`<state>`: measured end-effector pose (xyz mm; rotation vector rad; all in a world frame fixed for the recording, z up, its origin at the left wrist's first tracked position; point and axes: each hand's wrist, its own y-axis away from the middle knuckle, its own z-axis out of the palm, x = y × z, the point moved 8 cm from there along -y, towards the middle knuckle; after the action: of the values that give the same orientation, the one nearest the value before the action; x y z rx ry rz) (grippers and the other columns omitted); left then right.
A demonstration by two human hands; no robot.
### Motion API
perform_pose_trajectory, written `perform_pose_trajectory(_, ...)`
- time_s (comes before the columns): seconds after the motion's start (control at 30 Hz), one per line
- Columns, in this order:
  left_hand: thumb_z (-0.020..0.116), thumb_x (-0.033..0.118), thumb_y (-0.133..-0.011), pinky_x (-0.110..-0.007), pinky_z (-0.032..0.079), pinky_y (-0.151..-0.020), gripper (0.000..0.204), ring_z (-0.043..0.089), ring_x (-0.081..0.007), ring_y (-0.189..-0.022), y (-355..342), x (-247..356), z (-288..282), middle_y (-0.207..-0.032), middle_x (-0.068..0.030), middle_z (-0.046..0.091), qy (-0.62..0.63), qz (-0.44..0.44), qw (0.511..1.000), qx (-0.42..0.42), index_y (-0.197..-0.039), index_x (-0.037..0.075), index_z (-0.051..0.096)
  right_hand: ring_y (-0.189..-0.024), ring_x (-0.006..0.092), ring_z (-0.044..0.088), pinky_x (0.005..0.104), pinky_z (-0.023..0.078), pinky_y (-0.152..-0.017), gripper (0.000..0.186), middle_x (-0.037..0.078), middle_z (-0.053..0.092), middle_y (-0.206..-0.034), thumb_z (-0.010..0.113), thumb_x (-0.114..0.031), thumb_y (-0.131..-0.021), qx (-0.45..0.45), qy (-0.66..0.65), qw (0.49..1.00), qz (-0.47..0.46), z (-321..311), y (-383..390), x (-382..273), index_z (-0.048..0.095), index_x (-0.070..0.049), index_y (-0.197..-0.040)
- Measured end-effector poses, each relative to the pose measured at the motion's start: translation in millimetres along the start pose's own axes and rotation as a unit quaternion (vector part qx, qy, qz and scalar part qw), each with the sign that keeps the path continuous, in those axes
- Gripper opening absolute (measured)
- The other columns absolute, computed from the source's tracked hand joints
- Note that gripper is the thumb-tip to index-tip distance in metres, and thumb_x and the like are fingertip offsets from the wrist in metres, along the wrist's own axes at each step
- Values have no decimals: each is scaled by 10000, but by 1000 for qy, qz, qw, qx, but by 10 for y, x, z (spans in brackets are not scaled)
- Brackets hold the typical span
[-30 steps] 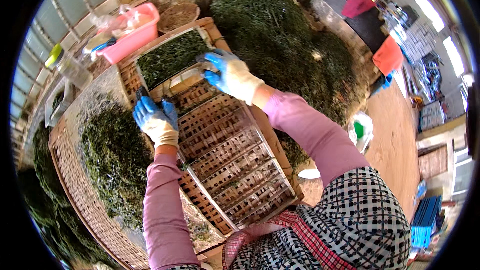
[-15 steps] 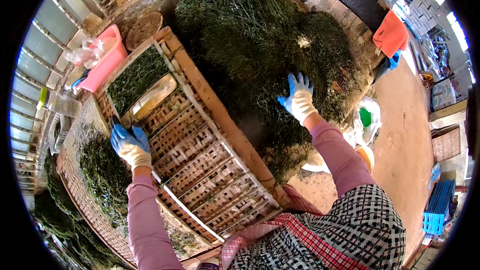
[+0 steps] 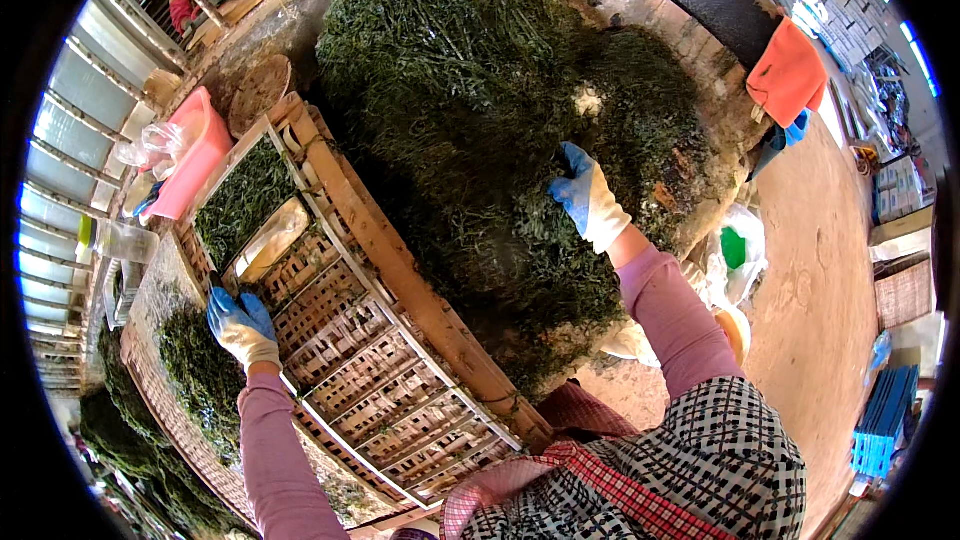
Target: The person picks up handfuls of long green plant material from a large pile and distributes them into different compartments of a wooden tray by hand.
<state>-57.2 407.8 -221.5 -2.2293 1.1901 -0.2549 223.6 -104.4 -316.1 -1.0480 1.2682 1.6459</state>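
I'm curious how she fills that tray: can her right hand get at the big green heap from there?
Probably yes: the right hand already rests on the green heap, with nothing between them. The left hand is at the wooden tray.

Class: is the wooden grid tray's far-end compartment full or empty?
Full: dark green strands cover the far-end compartment of the wooden grid tray; nearer cells show bare slats.

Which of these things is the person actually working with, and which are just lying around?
In use:
right hand on the big green heap
left hand at the wooden slatted frame

Lying about:
pink tub
orange cloth
round woven basket
blue stack
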Motion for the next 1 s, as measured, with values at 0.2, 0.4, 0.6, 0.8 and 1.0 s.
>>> perform_pose_trajectory(0.2, 568, 262, -903, -498, 463, -1005, 457, 598, -440, -1117, -51, 95, -64, -1220, -285, 621, 11, -19, 1000, -6, -1230, -57, 549, -1056, 277, 678, 440, 584, -905, 429, 152, 666, -1217, 610, -13, -890, -182, -158, 948, -208, 67, 322, -1350, 538, 2, -1312)
perform_pose_trajectory(0.4, 560, 264, -883, -480, 459, -1007, 498, 597, -414, -1119, -30, 53, -67, -1218, -260, 633, 14, -1, 1000, 20, -1259, -62, 545, -1117, 273, 659, 401, 569, -942, 491, 132, 650, -1254, 565, -332, -976, -370, -100, 880, -282, 451, 990, -3026, 515, -41, -1369)
perform_pose_trajectory(0.6, 565, 276, -884, -469, 440, -1033, 493, 598, -393, -1135, -11, -22, -143, -1211, -245, 641, 24, -23, 999, 6, -1257, -46, 550, -1105, 257, 659, 390, 564, -933, 494, 123, 652, -1251, 591, -318, -966, -322, 99, 867, -368, 912, 1423, -3879, 520, -38, -1367)
perform_pose_trajectory(0.8, 592, 273, -860, -466, 450, -1005, 492, 608, -376, -1107, 18, -163, -226, -1201, -232, 643, 31, -29, 999, 15, -1245, -29, 545, -1092, 241, 659, 378, 560, -924, 498, 115, 654, -1247, 617, -304, -956, -280, 262, 821, -423, 1368, 1751, -4101, 525, -35, -1364)
perform_pose_trajectory(1.0, 576, 272, -872, -467, 451, -988, 497, 610, -374, -1067, 1, 2, -206, -1137, -222, 658, 47, -12, 998, 48, -1263, -35, 550, -1080, 225, 659, 367, 556, -915, 503, 106, 656, -1244, 642, -290, -945, -215, 400, 761, -463, 1474, 2205, -4293, 529, -32, -1362)
